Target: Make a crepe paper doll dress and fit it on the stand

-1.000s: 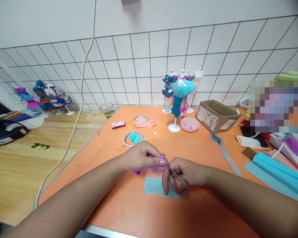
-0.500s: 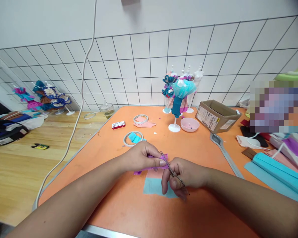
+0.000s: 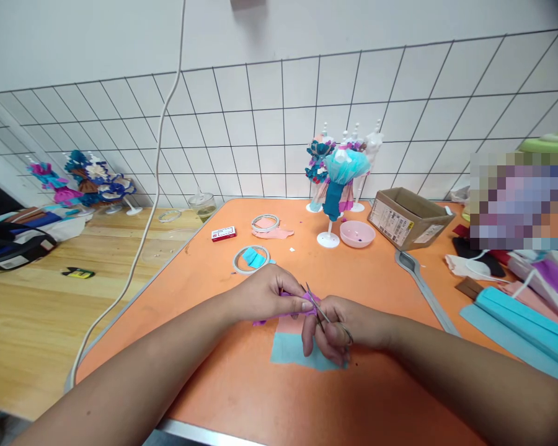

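Note:
Between thumb and fingers, my left hand [image 3: 272,296] pinches a folded piece of purple crepe paper [image 3: 310,298]. My right hand [image 3: 337,325] is closed around small metal scissors [image 3: 324,313], whose blades are parted at the purple paper, close to my left fingertips. Part of the paper is hidden behind my left hand. Beneath both hands, a light blue sheet of paper [image 3: 302,352] and a pink one [image 3: 288,324] lie on the orange table [image 3: 232,384].
Beyond my hands are rolls of tape [image 3: 236,265], a red-and-white box [image 3: 224,233], a pink bowl [image 3: 357,235], dressed stands [image 3: 337,192] and a cardboard box [image 3: 407,217]. Blue paper [image 3: 516,328] lies at right. A white cable [image 3: 157,155] hangs at left.
The scissors' blades have spread apart at the purple paper, and the fingers of my right hand have shifted on the handles. My left hand keeps its pinch; the view has moved slightly.

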The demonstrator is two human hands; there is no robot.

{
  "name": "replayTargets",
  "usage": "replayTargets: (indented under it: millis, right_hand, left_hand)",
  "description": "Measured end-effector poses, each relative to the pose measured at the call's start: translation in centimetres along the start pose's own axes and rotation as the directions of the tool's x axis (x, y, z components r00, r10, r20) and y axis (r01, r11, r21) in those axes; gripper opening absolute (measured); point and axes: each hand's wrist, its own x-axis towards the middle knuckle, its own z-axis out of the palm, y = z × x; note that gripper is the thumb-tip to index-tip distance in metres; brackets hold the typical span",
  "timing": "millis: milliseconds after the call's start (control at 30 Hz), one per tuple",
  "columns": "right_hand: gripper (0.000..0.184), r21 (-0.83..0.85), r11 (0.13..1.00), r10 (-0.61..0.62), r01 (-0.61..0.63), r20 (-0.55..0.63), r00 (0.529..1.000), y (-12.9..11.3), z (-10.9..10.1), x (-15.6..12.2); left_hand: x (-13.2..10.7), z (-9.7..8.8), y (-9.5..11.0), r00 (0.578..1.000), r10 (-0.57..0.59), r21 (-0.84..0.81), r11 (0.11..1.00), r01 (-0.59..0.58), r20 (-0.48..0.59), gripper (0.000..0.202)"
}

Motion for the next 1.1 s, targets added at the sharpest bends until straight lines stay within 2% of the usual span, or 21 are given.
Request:
replayTargets:
  millis: [267, 400, 500, 567, 600, 633, 667, 700, 733, 767, 800, 867, 933, 1000, 1033, 1100]
  right_hand:
    - [0.068, 0.054, 0.998, -0.017, 0.018, -0.008, 1.000, -0.1, -0.1, 0.1]
    - [0.063, 0.176, 0.984, -0.004, 0.012, -0.043, 0.999, -1.0, -0.5, -0.3]
    - [0.064, 0.201, 0.975, 0.085, -0.099, 0.075, 0.994, -1.9, -1.5, -1.1]
    - [0.068, 0.103, 0.979, 0.168, -0.177, 0.087, 0.982, -2.7, -2.5, -1.7]
    - [0.069, 0.034, 0.982, 0.184, -0.184, -0.007, 0.983, -3.2, -3.1, -2.0]
    - [0.068, -0.055, 0.979, 0.183, -0.195, -0.171, 0.968, -3.6, -3.6, -2.3]
    - [0.065, -0.166, 0.957, 0.162, -0.239, -0.380, 0.911, -4.0, -4.1, -2.5]
    - [0.062, -0.285, 0.901, 0.105, -0.327, -0.587, 0.803, -4.4, -4.5, -2.6]
    - [0.058, -0.395, 0.810, 0.018, -0.435, -0.723, 0.691, -4.6, -4.7, -2.6]
    - [0.056, -0.466, 0.706, -0.067, -0.533, -0.794, 0.605, -4.8, -4.9, -2.6]
    - [0.056, -0.510, 0.609, -0.134, -0.607, -0.821, 0.555, -4.7, -4.9, -2.6]
    - [0.061, -0.559, 0.477, -0.175, -0.678, -0.817, 0.549, -4.4, -4.6, -2.3]
    - [0.052, -0.575, 0.359, -0.143, -0.735, -0.812, 0.565, -4.0, -4.3, -2.0]
    - [0.043, -0.571, 0.214, -0.106, -0.793, -0.820, 0.562, -3.7, -4.1, -1.9]
    - [0.044, -0.562, 0.162, -0.097, -0.811, -0.827, 0.553, -3.7, -4.0, -2.0]
    - [0.054, -0.549, 0.155, -0.093, -0.822, -0.836, 0.541, -3.7, -4.1, -2.1]
  left_hand:
    - [0.0, 0.1, 0.7, 0.999, 0.012, 0.011, 1.000, -0.012, -0.032, 0.035]
    - [0.0, -0.2, 1.0, 0.994, -0.061, 0.012, 0.998, 0.063, -0.093, 0.038]
    - [0.2, -0.6, 0.4, 0.966, -0.182, 0.010, 0.982, 0.187, -0.185, 0.038]
    - [0.5, -0.7, -0.2, 0.942, -0.212, -0.007, 0.976, 0.218, -0.259, 0.037]
    - [0.7, -0.7, -0.5, 0.933, -0.216, -0.019, 0.975, 0.220, -0.289, 0.038]
    - [0.9, -0.7, -0.7, 0.924, -0.218, -0.033, 0.975, 0.219, -0.313, 0.038]
    - [1.0, -0.7, -0.9, 0.918, -0.223, -0.052, 0.974, 0.219, -0.327, 0.039]
    - [1.1, -0.7, -1.0, 0.916, -0.227, -0.077, 0.974, 0.214, -0.331, 0.039]
    - [1.3, -0.6, -1.1, 0.916, -0.225, -0.108, 0.974, 0.200, -0.332, 0.039]
    - [1.3, -0.5, -1.2, 0.918, -0.213, -0.148, 0.974, 0.172, -0.334, 0.038]
    - [1.4, -0.4, -1.3, 0.921, -0.198, -0.193, 0.971, 0.138, -0.335, 0.037]
    - [1.5, -0.1, -1.5, 0.927, -0.175, -0.259, 0.962, 0.089, -0.330, 0.034]
    - [1.5, -0.1, -1.8, 0.927, -0.160, -0.178, 0.979, 0.104, -0.338, 0.031]
    - [1.4, -0.3, -2.1, 0.915, -0.120, 0.109, 0.979, 0.174, -0.386, 0.030]
    - [1.3, -0.5, -2.2, 0.909, -0.086, 0.277, 0.937, 0.213, -0.408, 0.033]
    - [1.1, -0.8, -2.3, 0.910, -0.033, 0.520, 0.812, 0.265, -0.412, 0.045]
